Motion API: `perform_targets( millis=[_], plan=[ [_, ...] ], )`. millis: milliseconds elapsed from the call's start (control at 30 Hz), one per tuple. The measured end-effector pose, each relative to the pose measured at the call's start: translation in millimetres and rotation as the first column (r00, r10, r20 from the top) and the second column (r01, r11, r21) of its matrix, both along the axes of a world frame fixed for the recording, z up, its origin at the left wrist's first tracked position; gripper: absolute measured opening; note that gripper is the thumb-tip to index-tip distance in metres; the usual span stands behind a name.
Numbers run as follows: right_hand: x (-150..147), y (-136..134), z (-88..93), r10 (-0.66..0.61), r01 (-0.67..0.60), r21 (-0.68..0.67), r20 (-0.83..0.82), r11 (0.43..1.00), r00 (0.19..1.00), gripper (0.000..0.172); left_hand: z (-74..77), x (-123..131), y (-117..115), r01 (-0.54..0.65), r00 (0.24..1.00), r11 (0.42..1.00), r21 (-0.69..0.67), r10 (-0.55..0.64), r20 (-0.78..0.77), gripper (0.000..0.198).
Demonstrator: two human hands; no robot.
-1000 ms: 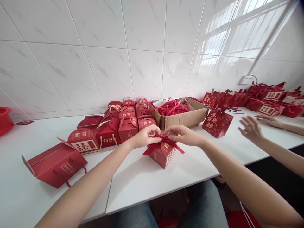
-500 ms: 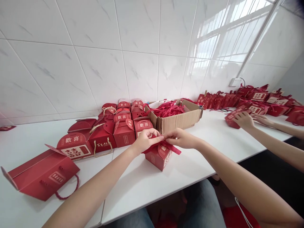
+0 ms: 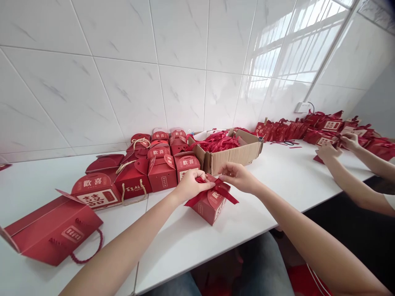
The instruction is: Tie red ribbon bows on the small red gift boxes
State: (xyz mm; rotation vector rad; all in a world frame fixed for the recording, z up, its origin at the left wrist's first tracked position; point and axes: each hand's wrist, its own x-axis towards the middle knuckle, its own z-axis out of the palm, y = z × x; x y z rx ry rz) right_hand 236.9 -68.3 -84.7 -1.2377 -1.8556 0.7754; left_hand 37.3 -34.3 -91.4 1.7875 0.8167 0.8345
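A small red gift box [image 3: 211,208] stands on the white table [image 3: 191,234] in front of me. A red ribbon [image 3: 226,193] is tied over its top, its ends trailing to both sides. My left hand [image 3: 189,186] pinches the ribbon at the left of the knot. On the right side, my right hand [image 3: 237,176] pinches the ribbon too. Both hands are closed on it, just above the box lid.
Several finished red boxes [image 3: 162,170] stand behind, beside a cardboard carton [image 3: 234,155] full of red ribbons. A large flat red box [image 3: 52,232] lies at the left. Another person's hands [image 3: 328,151] handle red boxes [image 3: 327,125] at the far right.
My hands have shifted slightly on the ribbon and its loops have spread over the box. The other person's hands moved farther right toward the pile of boxes.
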Motion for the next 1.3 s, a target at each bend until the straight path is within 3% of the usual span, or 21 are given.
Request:
perform_targets(
  millis=[67, 167, 267, 333, 433, 600, 700, 767, 833, 900, 1000, 1067, 1167, 1300],
  plan=[
    [0, -1, -4.5, -0.056, 0.055, 0.042, 0.008, 0.998, 0.998, 0.022, -1.9, 0, 0, -0.012, 1.0, 1.0, 0.014, 0.012, -0.002, 0.047],
    [5, -11, -9.6, -0.246, 0.239, 0.096, 0.074, 0.966, 0.966, 0.027, -3.9, 0, 1, -0.017, 1.0, 1.0, 0.024, 0.017, 0.013, 0.043],
    [13, -28, -11.4, -0.298, 0.318, -0.061, 0.218, 0.946, 0.929, 0.045, -3.3, 0, 1, -0.04, 0.999, 0.998, 0.055, 0.041, -0.016, 0.035],
    [17, -40, -11.8, -0.177, 0.241, -0.241, 0.261, 0.94, 0.949, 0.053, -2.0, 0, 1, -0.046, 0.998, 0.996, 0.072, 0.048, -0.034, 0.033],
    [16, -51, -13.1, -0.046, 0.09, -0.39, 0.119, 0.917, 0.992, 0.047, -0.9, 1, 2, -0.031, 0.999, 0.994, 0.105, 0.036, -0.039, 0.029],
    [-3, -62, -20.7, -0.024, -0.04, -0.417, -0.147, 0.908, 0.989, 0.04, -5.1, 2, 2, -0.06, 0.995, 0.984, 0.165, 0.072, -0.069, 0.026],
    [-14, -69, -24.0, 0.008, -0.021, -0.397, -0.036, 0.918, 0.999, 0.042, -8.2, 3, 2, -0.096, 0.99, 0.969, 0.228, 0.117, -0.08, 0.023],
    [-18, -74, -21.5, -0.07, 0.116, -0.264, 0.179, 0.957, 0.981, 0.044, -8.6, 3, 2, -0.105, 0.99, 0.969, 0.222, 0.124, -0.071, 0.023],
    [-22, -76, -16.4, -0.266, 0.275, 0.013, 0.298, 0.961, 0.917, 0.039, -7.8, 2, 1, -0.099, 0.992, 0.98, 0.172, 0.111, -0.061, 0.024],
    [-28, -76, -13.1, -0.403, 0.313, 0.324, 0.264, 0.893, 0.876, 0.033, -7.0, 3, 1, -0.086, 0.994, 0.987, 0.135, 0.094, -0.059, 0.024],
    [-46, -72, -19.5, -0.406, 0.136, 0.639, 0.297, 0.757, 0.864, 0.03, -7.6, 4, 1, -0.081, 0.996, 0.989, 0.123, 0.086, -0.036, 0.024],
    [-60, -68, -30.5, -0.472, 0.049, 0.746, 0.367, 0.664, 0.802, 0.021, -8.8, 4, 1, -0.094, 0.995, 0.988, 0.12, 0.098, -0.027, 0.022],
    [-77, -60, -46.7, -0.59, 0.048, 0.832, 0.35, 0.553, 0.727, 0.012, -10.2, 5, 1, -0.112, 0.992, 0.986, 0.121, 0.118, -0.039, 0.017],
    [-82, -52, -53.3, -0.574, 0.104, 0.841, 0.266, 0.53, 0.774, 0.011, -10.5, 4, 2, -0.11, 0.993, 0.987, 0.119, 0.115, -0.038, 0.022]
  ],
)
